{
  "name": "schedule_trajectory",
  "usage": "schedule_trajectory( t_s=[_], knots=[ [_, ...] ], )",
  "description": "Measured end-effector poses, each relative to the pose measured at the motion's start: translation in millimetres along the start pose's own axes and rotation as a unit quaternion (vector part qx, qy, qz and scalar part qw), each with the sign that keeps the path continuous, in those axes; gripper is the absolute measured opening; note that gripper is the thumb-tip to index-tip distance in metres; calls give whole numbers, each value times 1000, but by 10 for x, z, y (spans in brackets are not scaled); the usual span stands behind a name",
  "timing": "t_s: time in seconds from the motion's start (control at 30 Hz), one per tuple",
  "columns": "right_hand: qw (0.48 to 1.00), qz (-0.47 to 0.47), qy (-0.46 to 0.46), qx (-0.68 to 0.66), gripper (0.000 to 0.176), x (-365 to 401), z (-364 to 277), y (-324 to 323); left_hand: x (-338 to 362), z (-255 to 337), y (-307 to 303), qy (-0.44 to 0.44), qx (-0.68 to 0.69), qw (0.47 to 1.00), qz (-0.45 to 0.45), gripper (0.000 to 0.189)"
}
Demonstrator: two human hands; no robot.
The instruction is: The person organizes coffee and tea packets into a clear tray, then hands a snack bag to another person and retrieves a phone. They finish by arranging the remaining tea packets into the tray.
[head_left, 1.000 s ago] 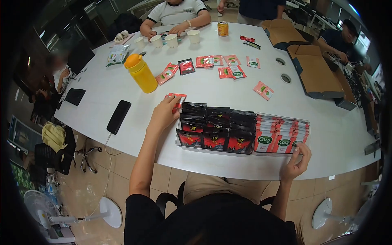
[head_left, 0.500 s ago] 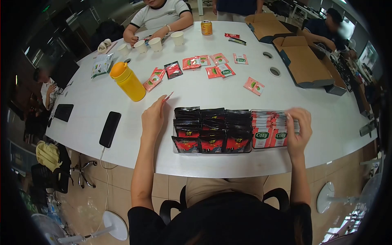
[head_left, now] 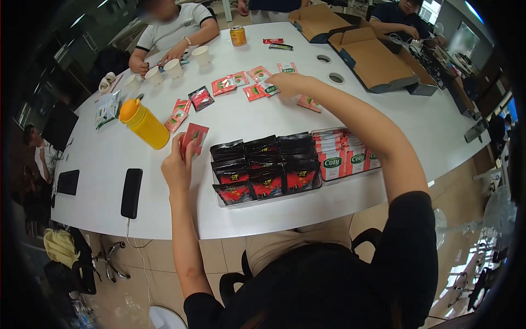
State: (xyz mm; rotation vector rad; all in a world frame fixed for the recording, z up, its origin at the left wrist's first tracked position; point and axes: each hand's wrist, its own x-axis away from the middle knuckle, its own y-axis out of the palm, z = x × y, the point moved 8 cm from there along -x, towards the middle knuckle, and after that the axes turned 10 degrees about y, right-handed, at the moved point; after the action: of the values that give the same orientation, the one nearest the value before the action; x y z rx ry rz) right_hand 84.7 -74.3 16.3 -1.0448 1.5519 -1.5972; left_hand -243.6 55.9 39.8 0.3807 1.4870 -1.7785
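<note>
Between the thumb and fingers of my left hand is a pinkish-red sachet, held up left of the trays. My right hand reaches far across the table, its fingertips right at a white-and-red Cozy sachet among loose ones; the fingers are mostly hidden behind the hand. In front of me stands a clear tray packed with rows of black-and-red coffee sachets. Beside it, a second tray holds upright Cozy sachets, partly covered by my right forearm.
A yellow bottle, a black sachet and a phone with a cable lie to the left. Farther back are paper cups, a can and open cardboard boxes. Other people sit or stand around the table.
My right hand has left the Cozy tray and stretched forward to the loose sachets. My left hand has turned, so its sachet now shows its flat face. The view has shifted.
</note>
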Motion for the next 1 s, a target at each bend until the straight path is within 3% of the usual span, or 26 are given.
schedule_trajectory(
  t_s=[0.07,0.17,0.27,0.33,0.4,0.47,0.53,0.63,0.73,0.83,1.0],
  knots=[
    [995,-84,38,29,74,-119,-57,73,-2,52,-41,23,-3,1000,19,25],
    [987,-136,86,19,79,-79,-132,-8,-37,127,-52,23,6,1000,7,24],
    [984,-134,100,54,80,-248,65,79,-64,196,-67,34,32,999,1,23],
    [993,-16,114,35,68,-283,362,-62,-62,231,-79,73,49,996,29,24],
    [980,-95,155,81,58,-165,578,-119,-63,290,-51,46,61,997,-7,24],
    [971,-143,147,119,64,-28,775,31,-34,303,21,47,60,996,-44,25],
    [934,-238,255,80,66,331,888,93,15,280,124,57,66,991,-99,31],
    [917,-321,236,18,61,435,1058,401,82,337,218,79,67,982,-161,41],
    [933,-268,230,-63,53,414,1217,456,119,356,270,90,51,979,-175,46],
    [958,-158,217,-104,42,285,1296,260,118,289,326,67,70,975,-200,51],
    [990,39,116,-74,37,-362,1548,95,109,231,411,80,45,976,-198,55]
  ],
)
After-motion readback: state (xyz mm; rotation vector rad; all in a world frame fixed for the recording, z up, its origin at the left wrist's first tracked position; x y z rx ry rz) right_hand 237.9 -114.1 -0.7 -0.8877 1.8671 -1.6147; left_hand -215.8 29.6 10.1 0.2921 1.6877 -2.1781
